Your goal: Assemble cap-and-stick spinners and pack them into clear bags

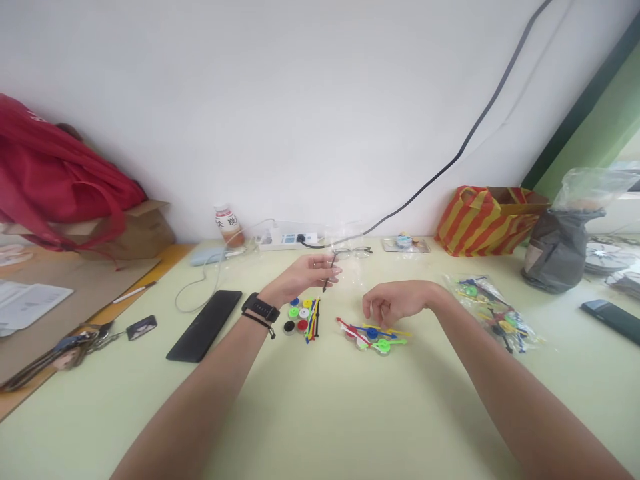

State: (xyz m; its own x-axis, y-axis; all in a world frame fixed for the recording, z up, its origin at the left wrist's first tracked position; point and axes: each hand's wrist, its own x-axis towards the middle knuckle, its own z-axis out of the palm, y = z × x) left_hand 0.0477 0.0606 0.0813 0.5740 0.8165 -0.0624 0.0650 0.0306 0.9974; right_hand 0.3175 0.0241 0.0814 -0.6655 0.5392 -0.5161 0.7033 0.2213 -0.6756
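Observation:
My left hand is raised over the table with a thin black plastic arrow pinched in its fingers, tip downward. Clear plastic, seemingly a bag, shows just beyond the fingertips; I cannot tell whether they touch it. My right hand is closed, fingers curled down just above a pile of coloured arrows and discs; what it grips, if anything, is hidden. In that pile are a red arrow, a blue disc and a green disc. Below my left hand lie several coloured discs beside a bunch of arrows.
A filled clear bag of spinner parts lies at the right. Left are a black phone-like slab and keys. Along the wall stand a bottle, a power strip, glasses and a striped bag.

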